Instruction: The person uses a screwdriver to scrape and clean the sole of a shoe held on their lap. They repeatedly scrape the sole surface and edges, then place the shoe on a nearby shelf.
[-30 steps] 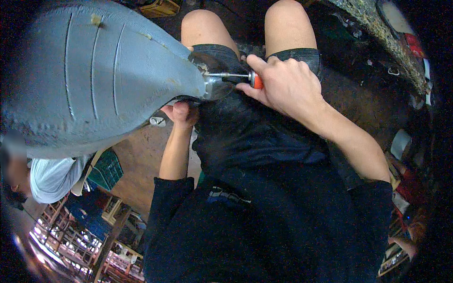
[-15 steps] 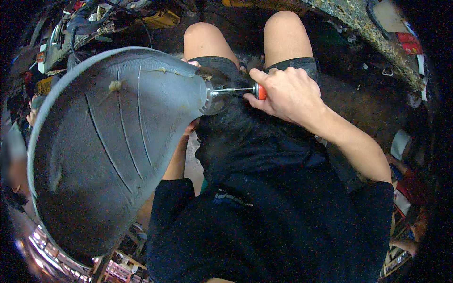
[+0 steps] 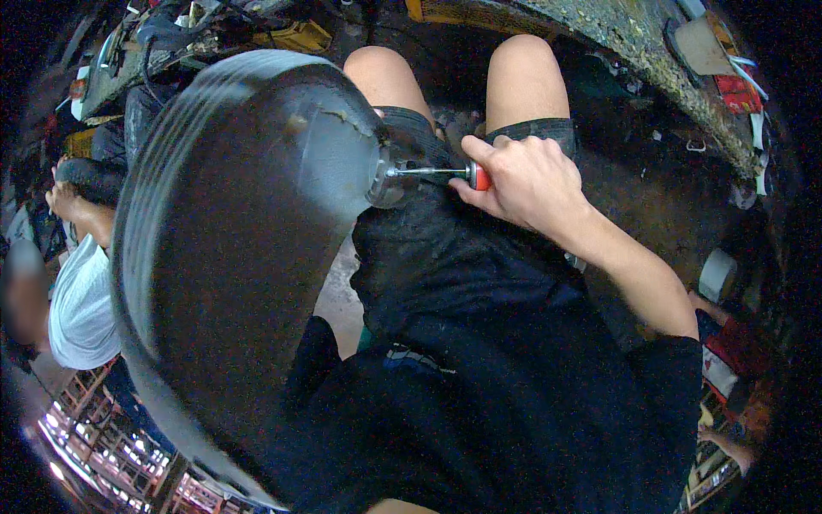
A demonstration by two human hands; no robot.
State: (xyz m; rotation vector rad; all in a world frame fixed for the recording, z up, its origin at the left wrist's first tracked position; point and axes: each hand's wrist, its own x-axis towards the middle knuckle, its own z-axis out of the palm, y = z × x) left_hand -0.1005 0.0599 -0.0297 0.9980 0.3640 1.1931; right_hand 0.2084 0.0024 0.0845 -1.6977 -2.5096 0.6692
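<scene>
A large dark grey shell [image 3: 330, 163], deeply hollow and fan-shaped, fills the left half of the view and is partly blurred. At its narrow end sits a toothed, ring-like hub [image 3: 385, 180] above my lap. My right hand [image 3: 527, 180] is closed around the red handle of a screwdriver [image 3: 419, 173], whose metal shaft points left and meets the hub. My left hand [image 3: 378, 112] is mostly hidden behind the shell; only fingertips show past its upper edge, near the hub, where it holds the shell up.
At the left, a person in a light grey shirt [image 3: 84, 304] sits close behind the shell's rim. A rough concrete ledge [image 3: 685, 94] runs across the upper right. A yellow crate [image 3: 295, 38] lies at the upper left, and a white round container [image 3: 717, 274] stands at the right.
The shell has turned, its broad rim swinging right and nearer my body, uncovering the person at the left. My right hand and screwdriver have shifted slightly right and down.
</scene>
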